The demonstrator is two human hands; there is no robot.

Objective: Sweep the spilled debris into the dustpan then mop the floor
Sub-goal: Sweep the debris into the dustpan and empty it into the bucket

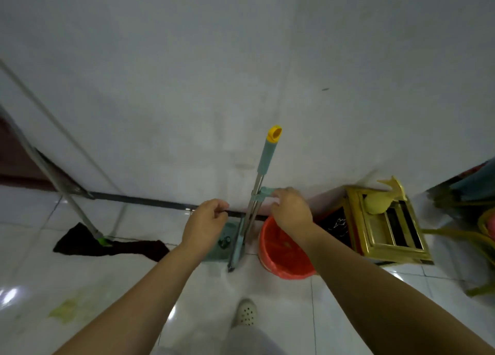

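A metal pole [257, 193] with a teal grip and a yellow cap leans against the white wall. Its lower end reaches a teal dustpan [214, 250] on the tiled floor. My right hand [290, 212] pinches the teal clip [263, 191] on that pole. My left hand [205, 222] hovers just left of the pole above the dustpan, fingers loosely curled and holding nothing. A mop [107, 243] with a black cloth head and a grey pole lies at the left. Yellow-green debris [64, 310] is on the floor at the lower left.
An orange bucket [278, 263] stands right of the pole under my right forearm. A golden frame stand [385, 220] sits by the wall at the right. My foot in a white clog [246, 313] is on the tiles below the dustpan.
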